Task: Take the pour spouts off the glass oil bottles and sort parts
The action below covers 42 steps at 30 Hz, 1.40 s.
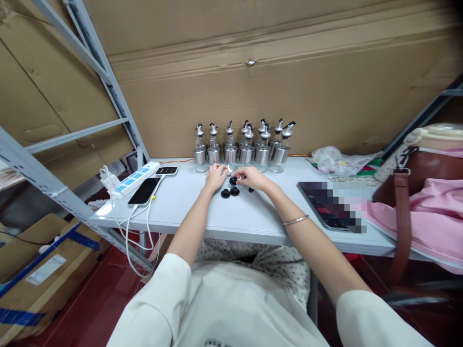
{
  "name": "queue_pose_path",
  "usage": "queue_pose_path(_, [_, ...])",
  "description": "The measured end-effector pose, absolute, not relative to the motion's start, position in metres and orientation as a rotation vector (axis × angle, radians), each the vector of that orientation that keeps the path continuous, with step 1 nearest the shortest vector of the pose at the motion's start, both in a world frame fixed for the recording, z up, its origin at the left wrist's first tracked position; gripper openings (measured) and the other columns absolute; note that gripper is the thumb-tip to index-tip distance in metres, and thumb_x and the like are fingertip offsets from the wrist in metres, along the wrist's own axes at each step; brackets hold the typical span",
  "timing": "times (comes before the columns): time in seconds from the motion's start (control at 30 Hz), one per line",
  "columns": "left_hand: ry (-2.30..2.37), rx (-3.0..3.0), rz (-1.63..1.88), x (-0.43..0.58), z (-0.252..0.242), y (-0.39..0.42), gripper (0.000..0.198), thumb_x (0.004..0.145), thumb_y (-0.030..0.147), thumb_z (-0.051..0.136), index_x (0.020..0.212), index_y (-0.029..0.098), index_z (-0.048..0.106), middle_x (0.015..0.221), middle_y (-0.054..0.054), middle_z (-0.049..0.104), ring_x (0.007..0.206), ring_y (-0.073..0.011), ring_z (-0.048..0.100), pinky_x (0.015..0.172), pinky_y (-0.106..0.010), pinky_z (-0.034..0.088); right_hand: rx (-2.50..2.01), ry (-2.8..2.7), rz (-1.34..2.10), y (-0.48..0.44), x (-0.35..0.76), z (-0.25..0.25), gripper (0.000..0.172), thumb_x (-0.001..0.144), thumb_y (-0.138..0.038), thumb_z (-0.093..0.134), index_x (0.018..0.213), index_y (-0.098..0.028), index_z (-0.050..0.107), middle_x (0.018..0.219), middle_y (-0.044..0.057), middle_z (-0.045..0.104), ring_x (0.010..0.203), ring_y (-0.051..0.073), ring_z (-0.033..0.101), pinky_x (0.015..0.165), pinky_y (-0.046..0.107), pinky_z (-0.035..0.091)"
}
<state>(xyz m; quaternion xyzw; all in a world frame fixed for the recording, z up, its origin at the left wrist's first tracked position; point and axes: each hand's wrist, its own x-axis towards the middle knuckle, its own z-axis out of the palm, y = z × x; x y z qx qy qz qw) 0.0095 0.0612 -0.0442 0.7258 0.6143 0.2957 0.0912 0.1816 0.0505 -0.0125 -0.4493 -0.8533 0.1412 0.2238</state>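
Note:
My right hand (252, 177) pinches a round black stopper (233, 181) by its edge, just above the white table. Two more black stoppers (230, 193) lie right below it, and a small black piece (251, 190) sits under my right palm. My left hand (216, 177) rests on the table to the left, its fingers bent and slightly apart, beside small white pieces (229, 169). Its fingertips are partly hidden. Behind both hands stand several glass bottles with steel sleeves (246, 153), each topped with a metal pourer with a black lever.
On the left lie a power strip (135, 179), a black phone (144, 191) and a small device (167, 171) with white cables. A tablet (327, 207), a plastic bag (336, 161) and a brown bag (415, 178) are on the right. Cardboard (271, 91) stands behind the table.

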Motion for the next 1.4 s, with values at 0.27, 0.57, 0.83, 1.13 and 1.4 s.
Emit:
queue_pose_path(0.27, [1.748, 2.206, 0.831, 0.008, -0.045, 0.062, 0.041, 0.096, 0.038, 0.025, 0.112, 0.029, 0.062, 0.119, -0.005, 0.051, 0.116, -0.0212, 0.045, 0.103, -0.040, 0.034, -1.212, -2.399, 0.645, 0.044, 0.175, -0.014, 0.036, 0.067, -0.003, 0.050, 0.089, -0.016, 0.076, 0.082, 0.004, 0.075, 0.079, 0.019, 0.067, 0.076, 0.025, 0.049])
queue_pose_path(0.57, [1.725, 2.249, 0.849, 0.010, -0.045, 0.060, 0.025, 0.089, 0.037, 0.045, 0.101, 0.024, 0.062, 0.119, -0.006, 0.049, 0.117, -0.0228, 0.044, 0.103, -0.040, 0.036, -1.301, -2.180, 0.491, 0.052, 0.176, -0.018, 0.034, 0.075, -0.005, 0.047, 0.103, -0.015, 0.064, 0.106, 0.009, 0.070, 0.095, 0.019, 0.064, 0.090, 0.033, 0.047])
queue_pose_path(0.83, [1.485, 2.370, 0.902, 0.009, -0.047, 0.065, 0.041, 0.085, 0.021, 0.042, 0.125, 0.022, 0.051, 0.132, -0.005, 0.052, 0.123, -0.0180, 0.045, 0.109, -0.031, 0.031, -1.228, -2.163, 0.643, 0.059, 0.172, -0.032, 0.044, 0.080, -0.004, 0.046, 0.124, -0.011, 0.045, 0.129, 0.019, 0.057, 0.114, 0.021, 0.058, 0.101, 0.040, 0.041])
queue_pose_path(1.13, [1.686, 2.257, 0.764, 0.010, -0.047, 0.063, 0.036, 0.089, 0.025, 0.035, 0.117, 0.023, 0.058, 0.121, -0.007, 0.058, 0.118, -0.0213, 0.049, 0.102, -0.039, 0.037, -1.243, -2.205, 0.616, 0.056, 0.172, -0.028, 0.043, 0.074, 0.001, 0.048, 0.110, -0.015, 0.063, 0.118, 0.013, 0.067, 0.111, 0.024, 0.062, 0.101, 0.041, 0.042])
queue_pose_path(1.4, [1.745, 2.181, 0.764, 0.012, -0.044, 0.059, 0.030, 0.088, 0.037, 0.042, 0.106, 0.026, 0.064, 0.119, -0.006, 0.057, 0.119, -0.0242, 0.049, 0.102, -0.046, 0.034, -1.178, -2.350, 0.584, 0.049, 0.170, -0.023, 0.037, 0.075, -0.002, 0.047, 0.093, -0.020, 0.075, 0.107, 0.003, 0.073, 0.109, 0.024, 0.064, 0.101, 0.037, 0.043])
